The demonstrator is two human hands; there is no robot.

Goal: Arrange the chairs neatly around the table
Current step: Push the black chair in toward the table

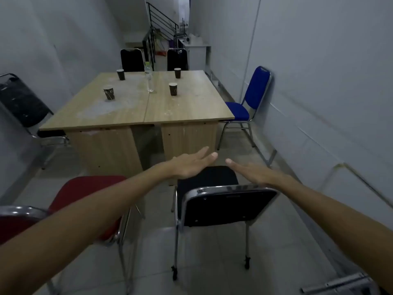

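Note:
A wooden table (pixel 182 107) stands in the middle of a narrow room. Right in front of me is a black chair (pixel 225 207) with a chrome frame, its back towards me, a short way off the table's near edge. My left hand (pixel 189 165) and my right hand (pixel 251 170) hover flat and open just above that chair's seat and backrest, holding nothing. To its left stands a red chair (pixel 83 192). A blue chair (pixel 248 96) sits at the table's right side by the wall, a black chair (pixel 23 105) at the left side, and two black chairs (pixel 131 59) (pixel 177 59) at the far end.
Several dark paper cups (pixel 173 88) and a clear plastic bottle (pixel 149 78) stand on the table. Grey walls close in on both sides. A staircase railing (pixel 163 24) and a white cabinet (pixel 196 52) lie beyond. Metal bars (pixel 340 284) lie on the floor at bottom right.

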